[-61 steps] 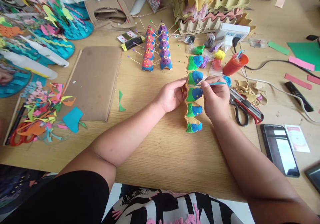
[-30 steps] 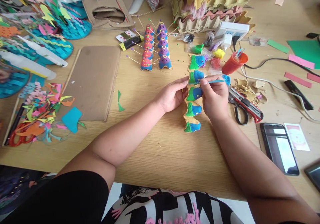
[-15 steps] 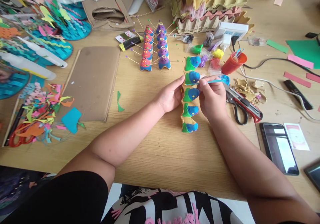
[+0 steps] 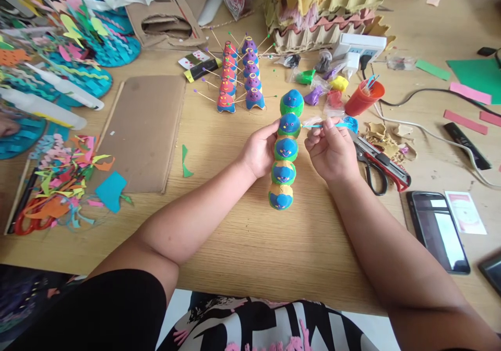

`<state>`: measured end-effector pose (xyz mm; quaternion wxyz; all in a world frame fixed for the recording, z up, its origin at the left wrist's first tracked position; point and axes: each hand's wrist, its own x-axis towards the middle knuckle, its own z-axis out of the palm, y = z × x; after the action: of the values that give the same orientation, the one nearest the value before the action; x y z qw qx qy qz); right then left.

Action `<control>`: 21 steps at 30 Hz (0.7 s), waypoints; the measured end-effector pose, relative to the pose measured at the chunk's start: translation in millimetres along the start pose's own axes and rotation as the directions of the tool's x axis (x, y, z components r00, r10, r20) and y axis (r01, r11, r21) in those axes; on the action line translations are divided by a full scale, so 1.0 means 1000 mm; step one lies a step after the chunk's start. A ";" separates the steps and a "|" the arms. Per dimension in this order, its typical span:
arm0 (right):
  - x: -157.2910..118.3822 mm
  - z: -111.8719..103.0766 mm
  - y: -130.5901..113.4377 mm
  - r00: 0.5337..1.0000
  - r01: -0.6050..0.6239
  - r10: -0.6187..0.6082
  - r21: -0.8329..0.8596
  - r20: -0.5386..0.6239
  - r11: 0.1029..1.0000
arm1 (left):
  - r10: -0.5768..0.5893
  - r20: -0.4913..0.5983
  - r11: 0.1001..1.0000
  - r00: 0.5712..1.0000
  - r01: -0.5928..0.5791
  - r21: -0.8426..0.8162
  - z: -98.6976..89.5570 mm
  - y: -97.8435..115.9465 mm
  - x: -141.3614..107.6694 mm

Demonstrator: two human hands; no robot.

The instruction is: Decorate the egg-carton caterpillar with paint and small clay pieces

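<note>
My left hand (image 4: 261, 150) grips the left side of an egg-carton strip (image 4: 285, 150), its cups covered in blue and green with small faces. The strip runs lengthwise away from me, its domed tops facing up. Between thumb and fingers of my right hand (image 4: 332, 147) is a thin blue stick (image 4: 324, 126), closed in a pinch. Its tip, with a small yellow dab on it, points left and sits just beside the second cup from the far end. Whether it touches the cup I cannot tell. The fingers under the strip are hidden.
Finished-looking red and purple egg-carton strips (image 4: 252, 72) with pins stand behind. Right of my hand lie a red cup (image 4: 364, 98), bags of coloured clay (image 4: 313, 95), a utility knife (image 4: 381, 163) and a phone (image 4: 438, 231). Cardboard (image 4: 141, 132) and paper scraps (image 4: 74, 173) lie left.
The strip has turned in my left hand so its faces now look upward, and it has shifted slightly left. The blue stick's tip has moved from over the strip to its right side.
</note>
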<state>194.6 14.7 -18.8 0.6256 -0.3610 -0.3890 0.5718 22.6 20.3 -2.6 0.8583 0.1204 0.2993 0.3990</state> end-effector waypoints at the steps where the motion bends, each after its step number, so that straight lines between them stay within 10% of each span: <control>1: 0.000 0.000 0.000 1.000 -0.017 0.017 0.028 -0.003 0.999 | -0.004 0.005 1.000 1.000 0.004 -0.003 0.001 0.000 -0.001; 12: -0.006 0.013 -0.005 0.990 -0.127 0.132 0.089 -0.057 0.988 | -0.038 -0.011 0.999 0.999 0.037 -0.038 0.007 0.003 -0.005; 21: 0.003 -0.003 0.005 0.970 0.159 -0.178 -0.119 -0.168 0.980 | -0.093 -0.017 0.981 0.996 0.089 -0.173 0.008 0.007 -0.008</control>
<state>195.3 17.6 -24.0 0.6844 -0.4083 -0.3903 0.4611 18.5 19.1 10.2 0.8790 0.0273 0.2797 0.3853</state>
